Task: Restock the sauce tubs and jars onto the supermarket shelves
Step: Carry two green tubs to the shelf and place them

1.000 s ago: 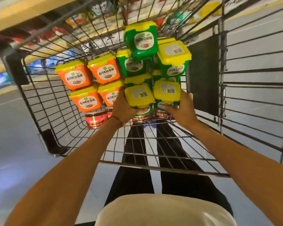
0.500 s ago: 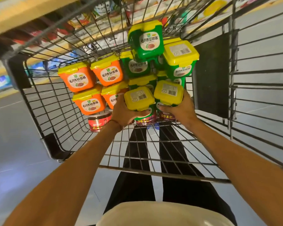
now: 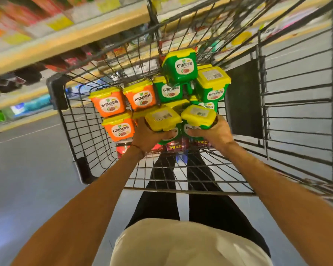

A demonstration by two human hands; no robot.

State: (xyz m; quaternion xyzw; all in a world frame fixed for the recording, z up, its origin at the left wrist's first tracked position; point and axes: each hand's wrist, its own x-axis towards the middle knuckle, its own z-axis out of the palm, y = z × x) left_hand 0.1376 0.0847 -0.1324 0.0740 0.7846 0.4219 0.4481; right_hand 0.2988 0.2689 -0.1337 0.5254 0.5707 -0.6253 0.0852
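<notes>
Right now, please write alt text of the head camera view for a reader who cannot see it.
Inside a wire shopping cart, the left hand holds one green sauce tub and the right hand holds a second green tub, both yellow-lidded. More green tubs, orange tubs and red jars lie in the cart; blurred shelves stand beyond.

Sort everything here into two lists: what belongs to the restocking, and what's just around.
Restocking:
left hand gripping the left-hand tub
right hand gripping the right-hand tub
stacked green tubs
orange tubs
red jars
shelf

Just around:
cart
black panel on its side
floor
</notes>
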